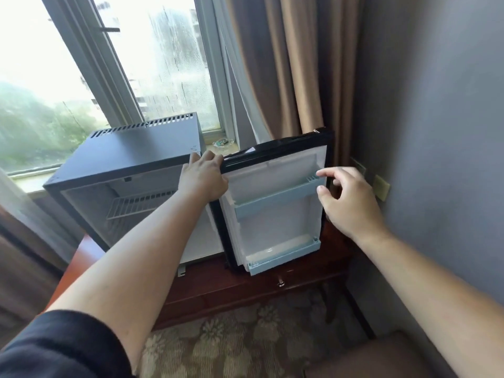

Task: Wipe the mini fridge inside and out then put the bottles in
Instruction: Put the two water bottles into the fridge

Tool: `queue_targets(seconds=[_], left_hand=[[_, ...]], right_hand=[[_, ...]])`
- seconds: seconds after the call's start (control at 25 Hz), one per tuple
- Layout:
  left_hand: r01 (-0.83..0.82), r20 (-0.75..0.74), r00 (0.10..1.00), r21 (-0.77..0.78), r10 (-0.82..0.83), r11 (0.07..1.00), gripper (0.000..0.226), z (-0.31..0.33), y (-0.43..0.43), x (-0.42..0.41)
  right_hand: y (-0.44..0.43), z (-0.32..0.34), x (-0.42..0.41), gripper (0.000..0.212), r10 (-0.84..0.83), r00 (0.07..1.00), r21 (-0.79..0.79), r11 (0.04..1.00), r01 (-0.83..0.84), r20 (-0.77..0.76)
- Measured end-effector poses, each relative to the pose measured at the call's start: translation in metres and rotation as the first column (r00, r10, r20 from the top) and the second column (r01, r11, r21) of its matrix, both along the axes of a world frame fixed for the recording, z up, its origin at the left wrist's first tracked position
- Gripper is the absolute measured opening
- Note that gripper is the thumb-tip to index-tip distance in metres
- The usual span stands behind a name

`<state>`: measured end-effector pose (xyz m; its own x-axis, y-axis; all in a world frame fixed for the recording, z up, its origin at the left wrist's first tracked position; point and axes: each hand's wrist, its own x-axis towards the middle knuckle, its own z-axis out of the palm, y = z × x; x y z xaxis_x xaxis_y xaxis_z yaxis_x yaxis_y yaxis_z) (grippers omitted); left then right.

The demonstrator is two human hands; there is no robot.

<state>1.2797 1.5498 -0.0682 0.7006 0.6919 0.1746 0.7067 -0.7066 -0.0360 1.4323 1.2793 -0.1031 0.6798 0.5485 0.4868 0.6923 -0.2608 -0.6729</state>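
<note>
A black mini fridge (131,156) stands on a low wooden cabinet (218,290) by the window. Its door (275,203) is swung wide open to the right, white inside with two pale blue shelves. A wire rack (136,204) shows in the white interior. My left hand (204,178) grips the top corner of the door near the hinge, fingers curled over its black edge. My right hand (346,203) hovers at the door's free edge beside the upper shelf, fingers loosely spread and holding nothing. No cloth or bottles are in view.
Brown curtains (294,72) hang right behind the door, and a grey wall (436,132) with a socket plate (381,188) closes in on the right. A small packet (223,143) lies on the window sill. Patterned carpet (245,339) lies below.
</note>
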Motion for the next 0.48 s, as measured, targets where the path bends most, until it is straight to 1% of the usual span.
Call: queue_targets(seconds=[0.08,0.2,0.28,0.32,0.4,0.48], left_hand=[[-0.004,0.031,0.999,-0.008,0.005,1.0,0.051,-0.003,-0.005,-0.006],[-0.027,0.054,0.998,-0.049,0.03,0.998,0.052,-0.01,-0.011,-0.015],[-0.03,0.073,0.997,-0.076,0.036,0.997,0.054,-0.015,-0.013,-0.026],[-0.028,0.079,0.996,-0.09,0.035,0.996,0.057,-0.017,-0.014,-0.034],[-0.01,0.072,0.997,-0.13,0.02,0.991,0.064,-0.019,-0.015,-0.052],[0.027,0.106,0.994,-0.191,-0.007,0.981,0.067,-0.022,-0.021,-0.072]], right_hand=[[-0.007,0.01,0.005,0.027,-0.007,0.994,0.014,1.0,0.005,0.106],[-0.011,0.019,0.002,0.029,-0.006,0.992,-0.037,0.999,0.011,0.127],[-0.009,0.02,-0.008,0.033,0.027,0.992,-0.156,0.988,-0.008,0.12],[-0.008,0.022,-0.014,0.034,0.043,0.989,-0.231,0.973,-0.009,0.145],[-0.006,0.031,-0.026,0.03,0.099,0.976,-0.376,0.927,-0.02,0.193],[-0.004,0.043,-0.045,0.02,0.179,0.979,-0.482,0.869,-0.109,0.1]])
